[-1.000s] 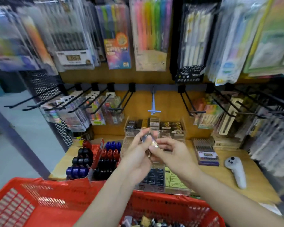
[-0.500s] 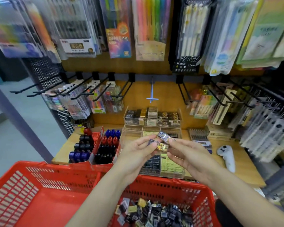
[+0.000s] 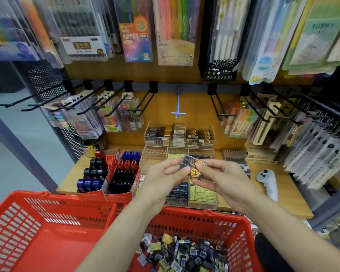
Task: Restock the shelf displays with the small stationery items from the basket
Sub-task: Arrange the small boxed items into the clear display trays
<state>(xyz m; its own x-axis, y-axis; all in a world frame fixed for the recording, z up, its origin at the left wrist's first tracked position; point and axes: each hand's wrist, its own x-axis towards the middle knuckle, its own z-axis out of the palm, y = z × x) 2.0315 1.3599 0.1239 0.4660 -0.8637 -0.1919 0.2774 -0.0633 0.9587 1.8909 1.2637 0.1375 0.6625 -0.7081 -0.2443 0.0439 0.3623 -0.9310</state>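
Both hands, left hand (image 3: 163,174) and right hand (image 3: 222,178), pinched small foil-wrapped packets (image 3: 193,167) just above the clear divided tray (image 3: 155,154), beyond the red basket (image 3: 194,216); best square packets together, then drop into the matching compartment

A wooden back panel (image 3: 165,75) stands behind a wooden shelf board (image 3: 283,193), and a dark rail across the panel carries black wire hooks (image 3: 114,107) and 1 pale blue hook (image 3: 178,107) in the middle. At the left side, a black perforated metal panel (image 3: 45,75) closes the unit, and beside it a grey slanted post (image 3: 18,146) goes down to the pale grey-blue floor (image 3: 18,173). The light is even and bright, the wood looks warm orange, and a dark grey frame (image 3: 330,209) borders the shelf at the right.
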